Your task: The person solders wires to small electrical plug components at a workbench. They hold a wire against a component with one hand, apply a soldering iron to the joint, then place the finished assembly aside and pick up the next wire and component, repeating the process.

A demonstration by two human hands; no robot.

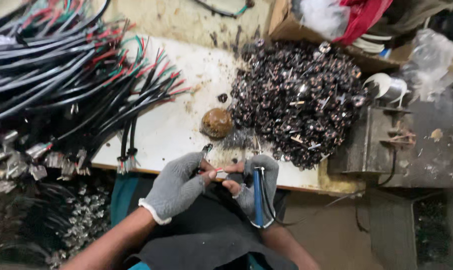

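Both gloved hands sit closest to my view, just below the near edge of the white work board [186, 125]. On my left hand [174, 187], in a grey knit glove with cut-off tips, I see the thumb and forefinger pinched on a thin wire end [219, 171], whose red insulation shows between the bare fingertips. A small metal piece [206, 149] sticks up just above that pinch; I cannot tell what it is. My right hand [254, 190] meets the left at the same wire, its fingertips pressed against it, while the rest of the fingers curl around a blue-handled soldering tool [258, 197] that lies down across the palm, its cord looping beside the wrist.

Just beyond the fingers, a round brown lump [217, 123] rests on the board. To its right lies a big heap of small dark metal parts [299, 100], reaching almost to my right hand. On the left, bundles of black cables with red and green cores [76, 85] fan across the board, their ends hanging over its near edge. A cardboard box [286, 22] stands behind the heap.
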